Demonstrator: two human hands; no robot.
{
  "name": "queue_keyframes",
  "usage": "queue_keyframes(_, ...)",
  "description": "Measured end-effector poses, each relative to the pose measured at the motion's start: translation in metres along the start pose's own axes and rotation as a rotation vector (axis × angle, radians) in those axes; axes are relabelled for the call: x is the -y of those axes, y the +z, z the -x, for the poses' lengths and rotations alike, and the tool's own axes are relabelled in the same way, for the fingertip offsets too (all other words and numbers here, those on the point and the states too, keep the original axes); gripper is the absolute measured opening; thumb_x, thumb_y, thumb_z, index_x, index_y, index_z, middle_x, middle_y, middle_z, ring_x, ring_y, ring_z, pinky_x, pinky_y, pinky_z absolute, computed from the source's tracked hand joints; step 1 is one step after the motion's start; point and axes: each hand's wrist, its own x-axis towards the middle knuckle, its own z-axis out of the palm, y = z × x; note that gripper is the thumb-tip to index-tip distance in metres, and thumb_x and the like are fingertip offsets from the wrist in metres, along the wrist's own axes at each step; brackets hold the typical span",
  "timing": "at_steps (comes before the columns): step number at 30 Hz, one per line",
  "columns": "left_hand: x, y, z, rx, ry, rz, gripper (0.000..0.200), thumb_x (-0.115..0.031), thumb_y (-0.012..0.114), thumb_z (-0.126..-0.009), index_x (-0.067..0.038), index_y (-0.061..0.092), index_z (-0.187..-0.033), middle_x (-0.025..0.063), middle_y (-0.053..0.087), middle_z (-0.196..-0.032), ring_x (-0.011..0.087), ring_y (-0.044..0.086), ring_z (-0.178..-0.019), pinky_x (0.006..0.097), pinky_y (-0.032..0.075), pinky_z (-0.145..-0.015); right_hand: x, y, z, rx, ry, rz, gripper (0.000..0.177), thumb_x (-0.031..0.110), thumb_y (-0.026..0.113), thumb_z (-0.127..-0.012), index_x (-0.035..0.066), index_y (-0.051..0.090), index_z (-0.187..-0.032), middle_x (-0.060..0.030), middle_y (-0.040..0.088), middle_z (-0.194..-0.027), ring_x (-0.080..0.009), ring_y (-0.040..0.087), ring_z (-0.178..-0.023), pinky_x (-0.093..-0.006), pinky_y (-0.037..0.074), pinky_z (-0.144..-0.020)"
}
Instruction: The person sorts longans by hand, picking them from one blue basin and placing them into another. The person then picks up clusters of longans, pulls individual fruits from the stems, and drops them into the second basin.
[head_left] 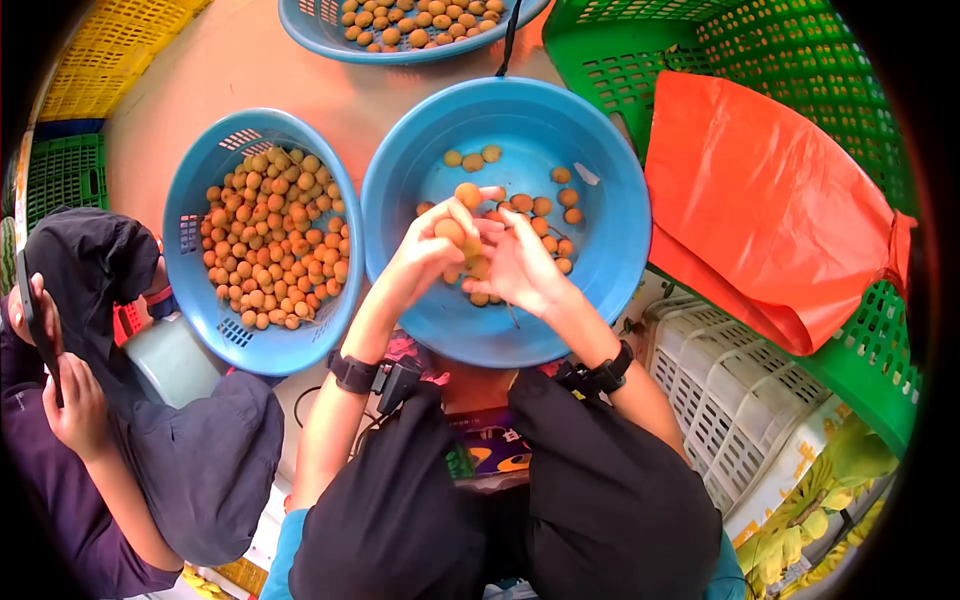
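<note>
My left hand (428, 248) is closed around a few round tan fruits that look like longans (449, 231), above a blue basin (400, 300). Beside it, my right hand (522, 268) has its fingers apart and slightly curled, close to the held fruit; whether its fingertips touch the fruit is hard to tell. More loose longans (541, 206) lie on the basin floor, some with bits of stem, partly hidden under my hands. A small whitish scrap (587, 175) lies inside the basin, toward its right side.
Left of the basin stands a blue basket (184, 290) heaped with longans; another blue basket (400, 52) with longans is at the top. A red plastic bag (760, 210) drapes over a green crate (620, 75). At left, a seated person (195, 460) holds a phone (38, 320).
</note>
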Motion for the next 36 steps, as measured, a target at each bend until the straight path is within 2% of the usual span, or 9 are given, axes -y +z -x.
queue_keyframes(2,0.002,-0.002,0.004,-0.003,0.139,-0.536,0.021,-0.011,0.047,-0.059,-0.004,0.056,-0.078,0.0128,0.032,-0.129,0.0241,0.038,-0.114,0.0383,0.033,-0.093,0.001,-0.005,0.003,-0.046,-0.021,0.058,0.048,0.046,0.028,-0.086,0.007,0.043,-0.111,-0.0082,0.048,-0.106,-0.0186,0.051,-0.093,-0.0364,0.045,-0.07)
queue_keyframes(6,-0.001,0.009,0.014,0.149,0.148,-0.767,0.037,0.002,0.039,-0.056,-0.003,0.057,-0.088,0.0129,0.032,-0.129,0.0278,0.027,-0.121,0.0378,0.025,-0.098,0.008,-0.006,0.007,-0.041,-0.049,0.12,0.051,0.045,0.028,-0.087,0.006,0.041,-0.116,-0.0093,0.045,-0.113,-0.0203,0.053,-0.091,-0.036,0.046,-0.071)
queue_keyframes(11,-0.013,0.025,0.036,0.129,0.081,-0.772,0.033,0.001,0.043,-0.066,-0.002,0.056,-0.097,0.0115,0.04,-0.125,0.0252,0.039,-0.114,0.0348,0.031,-0.094,0.007,-0.011,0.01,-0.103,-0.015,0.132,0.048,0.041,0.034,-0.087,0.004,0.042,-0.116,-0.0086,0.044,-0.112,-0.0209,0.055,-0.088,-0.0333,0.049,-0.069)
queue_keyframes(15,-0.051,0.01,0.062,-0.193,0.044,-0.689,0.034,0.006,0.038,-0.069,-0.001,0.057,-0.097,0.0068,0.059,-0.095,0.0139,0.056,-0.087,0.0263,0.045,-0.074,0.001,-0.034,0.009,-0.047,0.039,0.153,0.044,0.038,0.035,-0.087,0.004,0.044,-0.114,-0.007,0.046,-0.109,-0.019,0.056,-0.084,-0.0299,0.048,-0.065)
queue_keyframes(18,-0.071,-0.034,0.082,-0.684,0.2,-0.689,0.02,-0.003,0.041,-0.078,-0.002,0.056,-0.092,0.0066,0.059,-0.089,0.0121,0.057,-0.078,0.0231,0.045,-0.066,0.0,-0.03,0.014,-0.15,-0.07,0.328,0.033,0.028,0.036,-0.088,0.006,0.048,-0.111,-0.0044,0.051,-0.099,-0.0147,0.056,-0.078,-0.0234,0.046,-0.059)
queue_keyframes(21,-0.048,-0.115,0.105,-0.831,0.01,-1.249,0.03,-0.012,0.052,-0.077,-0.003,0.05,-0.105,0.0118,0.055,-0.095,0.0205,0.057,-0.08,0.0306,0.046,-0.071,0.001,-0.036,0.012,-0.219,-0.137,0.668,0.029,0.025,0.037,-0.088,0.008,0.051,-0.107,-0.0039,0.051,-0.097,-0.0128,0.053,-0.071,-0.0228,0.046,-0.057)
queue_keyframes(24,-0.019,-0.125,0.106,-0.686,-0.33,-1.524,0.046,-0.021,0.063,-0.071,-0.006,0.046,-0.111,0.0156,0.039,-0.11,0.033,0.046,-0.098,0.0393,0.039,-0.085,-0.002,-0.037,0.009,-0.356,-0.143,0.953,0.025,0.022,0.04,-0.086,0.009,0.053,-0.103,-0.0037,0.046,-0.096,-0.0111,0.05,-0.075,-0.0231,0.046,-0.058)
queue_keyframes(29,0.002,-0.11,0.083,-0.746,-0.321,-1.627,0.05,-0.023,0.061,-0.071,-0.009,0.041,-0.114,0.0156,0.037,-0.111,0.0358,0.042,-0.094,0.0436,0.034,-0.083,-0.006,-0.048,0.011,-0.323,-0.379,1.41,0.027,0.024,0.049,-0.083,0.008,0.051,-0.105,-0.0085,0.041,-0.101,-0.0165,0.049,-0.086,-0.0283,0.044,-0.074)
queue_keyframes(36,-0.004,-0.107,0.091,-0.755,-0.44,-1.497,0.044,-0.033,0.053,-0.079,-0.01,0.045,-0.116,0.0167,0.04,-0.107,0.0327,0.047,-0.095,0.0382,0.035,-0.087,-0.005,-0.029,0.015,-0.376,-0.317,1.287,0.026,0.024,0.05,-0.083,0.009,0.051,-0.104,-0.0084,0.042,-0.099,-0.0164,0.048,-0.087,-0.0288,0.04,-0.079)
